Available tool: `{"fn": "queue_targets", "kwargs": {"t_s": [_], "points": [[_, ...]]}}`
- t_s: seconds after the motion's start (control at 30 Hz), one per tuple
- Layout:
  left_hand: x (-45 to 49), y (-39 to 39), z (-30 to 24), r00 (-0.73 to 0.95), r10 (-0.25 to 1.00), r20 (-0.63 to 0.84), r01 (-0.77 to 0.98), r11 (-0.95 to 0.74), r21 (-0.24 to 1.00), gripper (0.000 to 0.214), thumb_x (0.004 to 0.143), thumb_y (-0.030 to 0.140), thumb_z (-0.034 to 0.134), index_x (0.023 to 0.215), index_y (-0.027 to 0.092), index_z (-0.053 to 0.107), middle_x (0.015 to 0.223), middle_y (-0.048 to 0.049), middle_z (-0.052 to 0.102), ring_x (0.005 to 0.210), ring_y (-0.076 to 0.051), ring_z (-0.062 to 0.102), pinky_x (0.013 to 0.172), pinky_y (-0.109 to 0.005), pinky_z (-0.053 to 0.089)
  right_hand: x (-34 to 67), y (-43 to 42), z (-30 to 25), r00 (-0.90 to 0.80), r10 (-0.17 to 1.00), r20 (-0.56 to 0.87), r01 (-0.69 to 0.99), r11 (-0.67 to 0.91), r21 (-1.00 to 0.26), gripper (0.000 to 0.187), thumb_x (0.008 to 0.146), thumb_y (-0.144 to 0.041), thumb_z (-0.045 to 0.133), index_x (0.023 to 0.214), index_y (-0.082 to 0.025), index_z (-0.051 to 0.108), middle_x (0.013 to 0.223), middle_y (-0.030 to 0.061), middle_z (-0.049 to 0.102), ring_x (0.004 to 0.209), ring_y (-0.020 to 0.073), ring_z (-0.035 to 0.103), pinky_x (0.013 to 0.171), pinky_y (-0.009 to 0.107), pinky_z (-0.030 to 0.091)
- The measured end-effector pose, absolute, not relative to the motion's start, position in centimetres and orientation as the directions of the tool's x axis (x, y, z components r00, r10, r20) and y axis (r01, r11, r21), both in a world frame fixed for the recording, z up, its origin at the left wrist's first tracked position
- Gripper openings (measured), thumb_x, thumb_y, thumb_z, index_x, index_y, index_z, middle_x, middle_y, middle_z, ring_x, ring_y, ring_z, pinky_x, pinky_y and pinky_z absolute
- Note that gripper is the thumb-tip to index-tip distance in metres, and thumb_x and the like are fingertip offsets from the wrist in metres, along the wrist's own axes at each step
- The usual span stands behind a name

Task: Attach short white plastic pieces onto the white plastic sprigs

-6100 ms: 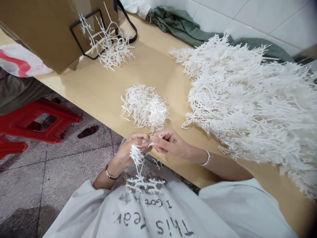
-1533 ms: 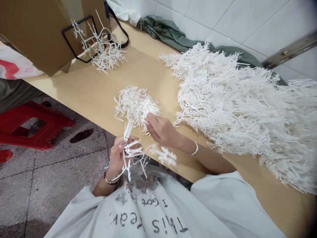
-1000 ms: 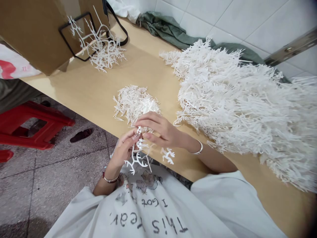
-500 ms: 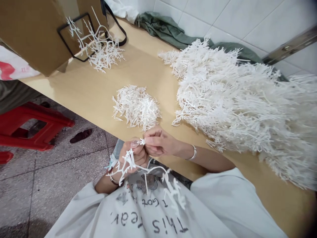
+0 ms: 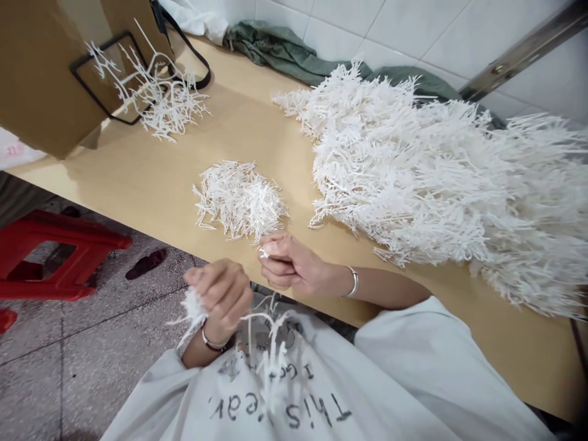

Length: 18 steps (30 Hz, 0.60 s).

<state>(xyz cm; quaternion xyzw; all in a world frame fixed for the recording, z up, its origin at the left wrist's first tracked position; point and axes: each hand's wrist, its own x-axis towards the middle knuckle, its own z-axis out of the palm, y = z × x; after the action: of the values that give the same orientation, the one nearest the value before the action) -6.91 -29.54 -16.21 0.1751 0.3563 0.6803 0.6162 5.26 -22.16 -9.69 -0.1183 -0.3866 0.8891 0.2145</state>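
Observation:
My left hand [image 5: 223, 297], slightly smeared by motion, is closed around a white branched plastic twig [image 5: 274, 343]. The twig's forked stems hang below the fingers in front of the shirt, and a blurred white tuft sticks out on the hand's other side. Just apart from it, my right hand [image 5: 294, 260] is closed over the table edge. Its thumb and fingertips pinch a small white plastic sprig [image 5: 263, 252], mostly hidden by the fingers. Right beyond that hand lies a small heap of thin white sprigs [image 5: 243, 199].
A large pile of white sprigs [image 5: 404, 165] covers the right of the table [image 5: 138, 177]. More white branches [image 5: 169, 104] lie by a cardboard box [image 5: 46, 73] and black metal frame. Green cloth [image 5: 280, 52] runs along the tiled wall. A red stool [image 5: 59, 251] stands left.
My hands, together before, have come apart; the left moved left and down with the twig, which now hangs differently. The view has shifted slightly to the right.

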Motion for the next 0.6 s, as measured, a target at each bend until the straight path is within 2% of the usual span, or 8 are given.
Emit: {"fn": "queue_targets", "kwargs": {"t_s": [0.07,0.13,0.17,0.23,0.3,0.37,0.43,0.6], "points": [[-8.1,-29.2,-15.4,-0.281,0.956,-0.085,-0.712,-0.148,0.686,0.069,0.063,0.07,0.056,0.043,0.021,0.012,0.029,0.0132,-0.015,0.02,-0.003,-0.011,0.021,-0.021,0.006,5.2,-21.8,-9.3,-0.863,0.503,0.045,-0.279,-0.402,-0.872,0.037,0.089,-0.031,0.048,0.057,-0.019,0.032,0.044,-0.0105,0.027,0.034,0.0021,0.022,0.033,0.016,0.02],[-8.6,-28.6,-14.5,-0.235,0.972,0.009,-0.751,-0.187,0.634,0.064,0.069,0.057,0.06,0.042,0.02,0.015,0.027,0.0123,-0.008,0.019,-0.003,-0.004,0.021,-0.02,0.007,5.1,-21.2,-9.2,-0.833,0.531,0.154,-0.196,-0.023,-0.98,0.037,0.092,-0.032,0.045,0.059,-0.018,0.037,0.05,-0.008,0.031,0.041,0.0031,0.028,0.04,0.018,0.024],[-8.6,-28.2,-14.0,-0.178,0.984,0.007,-0.778,-0.145,0.611,0.059,0.073,0.05,0.059,0.044,0.02,0.017,0.028,0.0118,-0.003,0.02,-0.003,-0.001,0.022,-0.019,0.009,5.1,-20.8,-9.2,-0.812,0.545,0.21,-0.125,0.19,-0.974,0.034,0.093,-0.031,0.044,0.062,-0.017,0.04,0.052,-0.0066,0.034,0.044,0.0038,0.031,0.043,0.018,0.026],[-8.1,-27.4,-13.2,-0.037,0.999,-0.031,-0.817,-0.012,0.576,0.049,0.077,0.04,0.057,0.047,0.02,0.025,0.032,0.0106,0.009,0.024,-0.003,0.006,0.024,-0.018,0.014,5.2,-19.8,-9.5,-0.774,0.546,0.32,0.051,0.557,-0.829,0.028,0.095,-0.028,0.038,0.072,-0.015,0.047,0.059,-0.0036,0.042,0.051,0.0057,0.037,0.05,0.02,0.03],[-7.5,-26.7,-12.9,0.035,0.993,-0.115,-0.822,0.094,0.561,0.042,0.076,0.037,0.059,0.05,0.02,0.032,0.037,0.0096,0.018,0.028,-0.004,0.012,0.028,-0.017,0.018,5.3,-18.8,-10.1,-0.765,0.519,0.382,0.228,0.773,-0.592,0.026,0.097,-0.025,0.032,0.084,-0.013,0.051,0.069,0.0006,0.051,0.057,0.0083,0.043,0.055,0.022,0.032],[-7.0,-26.2,-13.1,-0.009,0.981,-0.193,-0.81,0.106,0.577,0.039,0.073,0.038,0.065,0.052,0.019,0.037,0.041,0.009,0.024,0.031,-0.003,0.016,0.03,-0.017,0.019,5.6,-17.8,-10.5,-0.757,0.501,0.419,0.371,0.858,-0.354,0.028,0.097,-0.024,0.03,0.087,-0.013,0.053,0.076,0.0039,0.055,0.063,0.0111,0.047,0.058,0.024,0.033],[-6.8,-25.9,-13.6,-0.124,0.964,-0.237,-0.773,0.056,0.632,0.038,0.069,0.04,0.069,0.053,0.018,0.042,0.043,0.0085,0.028,0.034,-0.003,0.019,0.032,-0.018,0.018,5.8,-17.0,-10.8,-0.743,0.501,0.443,0.469,0.863,-0.19,0.03,0.097,-0.026,0.031,0.085,-0.013,0.056,0.077,0.0053,0.058,0.068,0.0132,0.049,0.062,0.026,0.034],[-7.0,-25.9,-14.7,-0.308,0.92,-0.243,-0.628,-0.004,0.779,0.034,0.071,0.042,0.069,0.057,0.017,0.052,0.047,0.0059,0.037,0.039,-0.005,0.029,0.036,-0.019,0.022,6.3,-16.1,-11.1,-0.703,0.546,0.456,0.592,0.805,-0.051,0.031,0.095,-0.033,0.04,0.077,-0.014,0.058,0.076,0.0057,0.057,0.067,0.0144,0.05,0.06,0.027,0.033]]}}
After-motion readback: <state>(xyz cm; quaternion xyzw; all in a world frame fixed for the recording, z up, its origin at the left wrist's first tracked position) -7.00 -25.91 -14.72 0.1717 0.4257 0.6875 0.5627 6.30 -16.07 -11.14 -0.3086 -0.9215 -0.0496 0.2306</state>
